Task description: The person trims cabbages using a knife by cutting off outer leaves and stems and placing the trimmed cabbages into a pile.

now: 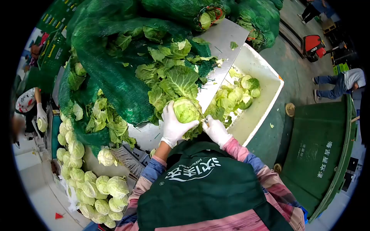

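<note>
In white gloves, both my hands work at a pale green cabbage [185, 110] over the metal table. My left hand [175, 125] is closed around the cabbage's left and lower side. My right hand [216, 131] is shut on a small knife [206, 120], which is mostly hidden by the fingers and points at the cabbage's right side. Loose outer cabbage leaves [181, 81] lie just beyond the cabbage, on the green mesh sack [111, 73].
Right of the table [227, 38], a white bin [266, 104] holds cut leaves. Trimmed cabbages [96, 188] are piled at lower left. Full mesh sacks [173, 11] lie at the back. A large green wheeled bin [316, 154] stands right. Another person's gloved hand [41, 113] holds a cabbage at left.
</note>
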Demonstrator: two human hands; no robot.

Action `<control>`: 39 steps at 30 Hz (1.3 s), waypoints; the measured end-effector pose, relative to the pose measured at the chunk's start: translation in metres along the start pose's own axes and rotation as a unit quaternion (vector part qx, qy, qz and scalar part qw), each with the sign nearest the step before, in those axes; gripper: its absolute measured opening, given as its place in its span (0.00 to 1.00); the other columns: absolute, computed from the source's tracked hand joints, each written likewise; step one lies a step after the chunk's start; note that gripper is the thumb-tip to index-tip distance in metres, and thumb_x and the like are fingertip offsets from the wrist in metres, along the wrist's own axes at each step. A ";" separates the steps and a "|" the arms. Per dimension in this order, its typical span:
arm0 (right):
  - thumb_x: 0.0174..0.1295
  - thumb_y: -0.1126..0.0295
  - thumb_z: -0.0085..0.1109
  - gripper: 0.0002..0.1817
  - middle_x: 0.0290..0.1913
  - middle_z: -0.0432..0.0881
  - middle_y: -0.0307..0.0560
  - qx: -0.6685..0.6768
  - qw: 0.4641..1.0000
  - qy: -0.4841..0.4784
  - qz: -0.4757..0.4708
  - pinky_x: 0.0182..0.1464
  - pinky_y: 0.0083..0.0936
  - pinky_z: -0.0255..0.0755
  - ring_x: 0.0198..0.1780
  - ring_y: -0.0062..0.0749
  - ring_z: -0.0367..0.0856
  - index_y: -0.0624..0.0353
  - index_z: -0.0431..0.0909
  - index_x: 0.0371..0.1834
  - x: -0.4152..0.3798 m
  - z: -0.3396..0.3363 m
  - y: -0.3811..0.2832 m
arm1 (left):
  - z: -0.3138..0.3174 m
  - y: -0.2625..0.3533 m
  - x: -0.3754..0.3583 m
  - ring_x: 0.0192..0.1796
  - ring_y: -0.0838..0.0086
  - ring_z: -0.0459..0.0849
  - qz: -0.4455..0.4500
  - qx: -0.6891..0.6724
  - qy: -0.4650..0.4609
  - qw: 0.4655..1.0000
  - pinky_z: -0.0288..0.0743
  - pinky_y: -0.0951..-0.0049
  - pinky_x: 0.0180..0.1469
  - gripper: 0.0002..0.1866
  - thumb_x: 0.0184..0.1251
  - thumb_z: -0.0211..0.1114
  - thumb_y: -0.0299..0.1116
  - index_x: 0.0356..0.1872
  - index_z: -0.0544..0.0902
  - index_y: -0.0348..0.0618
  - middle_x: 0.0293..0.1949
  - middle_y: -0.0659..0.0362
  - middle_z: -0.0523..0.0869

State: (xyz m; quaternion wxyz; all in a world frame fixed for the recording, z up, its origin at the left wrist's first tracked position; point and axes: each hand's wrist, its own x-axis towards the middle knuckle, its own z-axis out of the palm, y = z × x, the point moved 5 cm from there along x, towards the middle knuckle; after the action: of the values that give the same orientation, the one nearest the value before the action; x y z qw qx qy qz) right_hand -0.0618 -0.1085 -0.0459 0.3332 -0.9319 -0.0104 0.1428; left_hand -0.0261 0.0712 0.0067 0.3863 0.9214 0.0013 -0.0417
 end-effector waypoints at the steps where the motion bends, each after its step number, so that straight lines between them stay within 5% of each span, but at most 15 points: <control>1: 0.64 0.63 0.54 0.13 0.26 0.81 0.61 -0.001 1.000 0.003 0.001 0.34 0.46 0.75 0.29 0.58 0.81 0.62 0.72 0.39 0.001 0.000 0.004 | 0.000 0.001 0.001 0.63 0.48 0.65 0.003 -0.001 -0.001 1.000 0.62 0.55 0.67 0.58 0.32 0.83 0.48 0.66 0.58 0.34 0.60 0.41 0.64; 7: 0.64 0.65 0.53 0.15 0.31 0.81 0.69 0.039 0.996 -0.067 0.047 0.41 0.47 0.75 0.38 0.63 0.81 0.70 0.73 0.41 0.019 0.009 0.009 | 0.003 -0.005 0.003 0.63 0.47 0.63 -0.002 -0.038 -0.004 0.999 0.60 0.55 0.67 0.58 0.34 0.83 0.47 0.66 0.58 0.34 0.61 0.41 0.63; 8: 0.62 0.62 0.55 0.20 0.34 0.83 0.67 0.016 0.989 -0.121 0.087 0.43 0.46 0.76 0.38 0.60 0.82 0.68 0.74 0.50 0.032 0.030 0.025 | 0.001 0.001 0.006 0.63 0.47 0.64 0.004 -0.018 -0.017 1.000 0.60 0.55 0.67 0.57 0.34 0.83 0.47 0.66 0.59 0.34 0.60 0.42 0.63; 11: 0.65 0.59 0.52 0.24 0.27 0.83 0.62 -0.051 0.991 -0.116 -0.039 0.34 0.43 0.78 0.31 0.54 0.84 0.68 0.71 0.55 0.049 0.075 0.062 | -0.005 -0.002 -0.003 0.63 0.49 0.65 0.025 -0.061 0.009 0.998 0.60 0.57 0.67 0.56 0.34 0.83 0.48 0.65 0.61 0.35 0.57 0.44 0.67; 12: 0.66 0.61 0.50 0.26 0.23 0.83 0.55 0.075 0.960 -0.227 0.146 0.20 0.36 0.74 0.18 0.42 0.81 0.68 0.65 0.61 0.035 0.037 0.028 | -0.008 -0.006 -0.004 0.64 0.55 0.68 0.018 -0.057 0.012 0.998 0.64 0.59 0.67 0.54 0.36 0.84 0.42 0.65 0.60 0.35 0.57 0.46 0.69; 13: 0.66 0.61 0.50 0.26 0.23 0.83 0.55 0.074 0.960 -0.229 0.144 0.20 0.36 0.74 0.18 0.42 0.81 0.68 0.65 0.61 0.033 0.042 0.028 | -0.006 -0.020 -0.004 0.64 0.55 0.68 0.016 -0.057 0.014 0.998 0.64 0.59 0.67 0.54 0.36 0.84 0.42 0.65 0.60 0.35 0.57 0.46 0.69; 16: 0.66 0.66 0.46 0.31 0.19 0.78 0.48 0.459 0.849 -0.125 0.229 0.10 0.25 0.61 0.09 0.29 0.69 0.67 0.53 0.71 0.025 0.053 0.019 | 0.002 -0.056 -0.007 0.62 0.62 0.70 0.003 -0.272 -0.008 0.962 0.65 0.65 0.66 0.55 0.35 0.85 0.39 0.66 0.59 0.35 0.59 0.49 0.67; 20: 0.65 0.73 0.44 0.33 0.27 0.77 0.43 0.503 0.849 -0.126 0.101 0.18 0.20 0.68 0.16 0.23 0.71 0.56 0.53 0.75 0.033 0.015 0.001 | -0.003 -0.036 0.002 0.62 0.64 0.71 0.026 -0.289 -0.026 0.957 0.66 0.66 0.65 0.52 0.39 0.83 0.39 0.65 0.59 0.34 0.59 0.50 0.68; 24: 0.64 0.70 0.50 0.34 0.34 0.79 0.54 0.269 0.962 -0.037 0.014 0.31 0.26 0.75 0.22 0.33 0.78 0.47 0.55 0.76 0.035 -0.036 -0.010 | -0.011 0.003 0.021 0.59 0.67 0.74 -0.044 -0.365 0.014 0.930 0.69 0.69 0.62 0.43 0.50 0.78 0.35 0.62 0.59 0.34 0.57 0.50 0.71; 26: 0.63 0.68 0.54 0.36 0.29 0.78 0.54 0.011 0.973 0.190 -0.133 0.34 0.29 0.76 0.23 0.37 0.80 0.46 0.54 0.76 0.031 -0.055 -0.025 | -0.002 0.007 0.029 0.57 0.69 0.75 -0.103 -0.384 0.012 0.917 0.71 0.71 0.59 0.40 0.54 0.76 0.32 0.60 0.57 0.35 0.56 0.49 0.72; 27: 0.63 0.68 0.54 0.36 0.29 0.78 0.54 0.011 0.972 0.191 -0.135 0.34 0.29 0.76 0.23 0.37 0.80 0.46 0.54 0.76 0.031 -0.056 -0.022 | 0.006 -0.001 0.031 0.57 0.69 0.75 -0.102 -0.384 0.013 0.917 0.71 0.71 0.59 0.40 0.54 0.76 0.32 0.60 0.57 0.35 0.56 0.49 0.72; 29: 0.65 0.66 0.53 0.35 0.28 0.81 0.51 0.153 0.988 0.001 0.013 0.31 0.29 0.75 0.23 0.34 0.80 0.48 0.54 0.76 0.036 -0.044 0.008 | 0.033 -0.024 0.039 0.57 0.68 0.75 -0.102 -0.445 -0.039 0.889 0.72 0.70 0.60 0.41 0.52 0.77 0.32 0.61 0.57 0.34 0.56 0.49 0.72; 33: 0.71 0.63 0.51 0.33 0.24 0.80 0.40 0.413 0.867 0.104 0.257 0.10 0.22 0.63 0.15 0.24 0.74 0.55 0.50 0.76 0.048 -0.052 0.093 | 0.024 -0.008 0.034 0.59 0.66 0.74 -0.073 -0.388 -0.053 0.917 0.70 0.69 0.61 0.48 0.48 0.80 0.35 0.63 0.55 0.32 0.58 0.47 0.70; 37: 0.71 0.56 0.49 0.30 0.24 0.80 0.49 0.233 0.954 0.124 0.146 0.22 0.29 0.71 0.19 0.30 0.75 0.55 0.59 0.73 0.051 -0.061 0.072 | 0.044 -0.035 0.038 0.61 0.64 0.71 -0.066 -0.328 -0.036 0.942 0.67 0.67 0.64 0.50 0.46 0.81 0.37 0.65 0.56 0.31 0.60 0.46 0.66; 39: 0.70 0.53 0.48 0.28 0.22 0.79 0.58 0.164 0.975 0.147 -0.017 0.29 0.39 0.74 0.23 0.49 0.80 0.52 0.65 0.70 0.046 -0.054 0.025 | 0.042 -0.031 0.041 0.62 0.61 0.68 -0.072 -0.294 -0.012 0.953 0.65 0.66 0.65 0.50 0.45 0.81 0.40 0.66 0.58 0.32 0.60 0.45 0.64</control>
State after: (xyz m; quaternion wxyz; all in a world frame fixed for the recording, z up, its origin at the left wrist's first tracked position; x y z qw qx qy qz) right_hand -0.0045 -0.1558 -0.0335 0.4814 -0.8753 0.0460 -0.0018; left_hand 0.0108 0.0614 -0.0479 0.6359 0.7642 0.0748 -0.0782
